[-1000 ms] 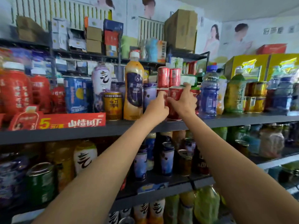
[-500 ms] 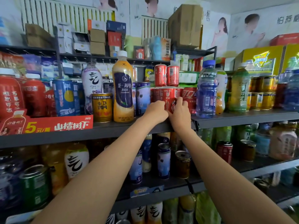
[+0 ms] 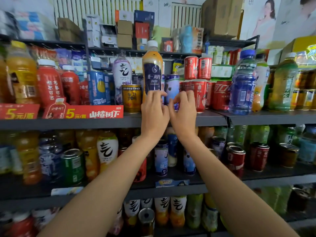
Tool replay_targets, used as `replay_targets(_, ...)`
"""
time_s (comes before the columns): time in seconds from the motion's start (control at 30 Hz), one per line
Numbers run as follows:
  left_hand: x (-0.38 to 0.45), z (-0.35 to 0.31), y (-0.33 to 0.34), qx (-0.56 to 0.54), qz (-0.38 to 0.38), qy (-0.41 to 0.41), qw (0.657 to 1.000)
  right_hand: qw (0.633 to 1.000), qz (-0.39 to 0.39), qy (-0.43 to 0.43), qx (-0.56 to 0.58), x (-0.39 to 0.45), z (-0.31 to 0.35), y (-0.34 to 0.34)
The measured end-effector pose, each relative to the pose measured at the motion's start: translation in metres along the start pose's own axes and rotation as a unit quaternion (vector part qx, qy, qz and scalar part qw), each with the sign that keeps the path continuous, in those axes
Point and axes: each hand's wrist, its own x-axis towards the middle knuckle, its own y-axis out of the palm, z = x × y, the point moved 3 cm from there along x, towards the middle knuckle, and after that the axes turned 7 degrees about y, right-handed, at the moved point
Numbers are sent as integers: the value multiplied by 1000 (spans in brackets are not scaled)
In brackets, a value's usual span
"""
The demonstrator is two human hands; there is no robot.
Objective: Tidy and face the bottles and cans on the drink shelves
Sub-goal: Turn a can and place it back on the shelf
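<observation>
At centre frame, on the upper drink shelf (image 3: 239, 118), the tall milk tea bottle (image 3: 152, 69) is standing close to the shelf's front, just beside the gold can (image 3: 131, 98) and the pale blue can (image 3: 172, 86). A careless nudge could be tipping it forward off the shelf, or knocking the stacked red cans (image 3: 198, 68) right of centre. The left hand (image 3: 154, 112) is reaching up, fingertips resting on the bottle's lower label, not wrapping it. The right hand (image 3: 183, 112) is hovering just beside, fingers loosely curled, holding nothing.

Upper shelf (image 3: 256, 118) packed; gold can (image 3: 131, 98), milk-tea bottle (image 3: 152, 72), red cans (image 3: 201, 94) block reach.
</observation>
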Motion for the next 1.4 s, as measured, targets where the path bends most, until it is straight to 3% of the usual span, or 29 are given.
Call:
replay_targets(0.13,-47,41,-69,51,-89,-49,994,989,61,5,132,-76,42,40)
replay_targets(0.33,-139,126,-167,127,-99,-193,968,954,289,-34,77,-184,90,125)
replay_targets(0.4,-157,150,-192,173,-68,-239,953,940,339,-48,8,-205,107,152)
replay_targets(0.5,-167,182,-218,218,18,-303,927,908,411,7,-81,-220,124,182)
replay_targets(0.63,-170,209,-233,195,117,-282,932,880,442,55,-164,-238,129,206)
replay_targets(0.7,-171,216,-233,158,161,-281,933,880,435,95,-169,-241,130,213)
replay_targets(0.8,-179,227,-225,86,230,-286,926,909,374,151,-104,-241,135,219)
replay_targets(0.97,-189,243,-210,34,275,-278,920,936,311,164,-36,-240,140,213)
replay_targets(1.1,-172,211,-201,47,200,-232,951,952,253,160,58,-228,142,180)
replay_targets(1.2,-156,170,-186,-11,132,-180,975,972,177,125,91,-200,139,136)
replay_targets(1.4,-115,67,-99,-138,80,-138,978,993,34,79,76,-129,103,29)
